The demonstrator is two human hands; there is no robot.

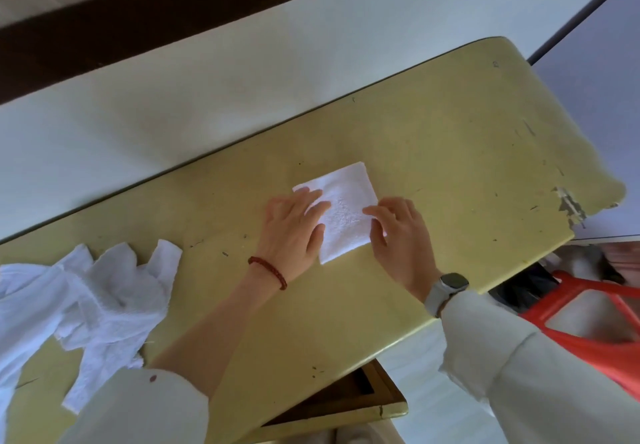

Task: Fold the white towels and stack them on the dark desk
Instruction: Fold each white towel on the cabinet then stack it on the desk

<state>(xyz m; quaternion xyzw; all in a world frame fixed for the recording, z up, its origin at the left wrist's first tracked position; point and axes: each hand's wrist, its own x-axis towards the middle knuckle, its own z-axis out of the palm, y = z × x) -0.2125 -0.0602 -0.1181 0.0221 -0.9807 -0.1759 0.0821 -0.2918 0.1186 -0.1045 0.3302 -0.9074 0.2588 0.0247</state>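
Folded towel (pixel 341 211) lay mid-desk (pixel 450 138), a small square a little askew to the desk edge. Desk read yellow-green here, not dark; paint chipped at the right end.

Left hand (pixel 294 232) was flat on the towel's left side, fingers (pixel 313 206) straight and slightly spread, pressing down. Right hand (pixel 398 235) sat on the right edge, fingers (pixel 375 211) mostly straight, tips on the cloth, thumb along the edge. Neither hand was pinching anything.

Unfolded pile (pixel 86 305) was bunched at the left end of the desk, well apart from the folded one, part hanging past the frame.

Judged step: flattening the last crease. To do it well:
- keep palms flat and sweep from centre outward, so trapped air leaves at the open edges
- hold one side still while the other smooths; terry slides on painted wood
- line up corners before pressing, since a crease set crooked will tilt the stack
- leave room beside it; the next towel should land square on top

Could not tell how many layers the fold had.
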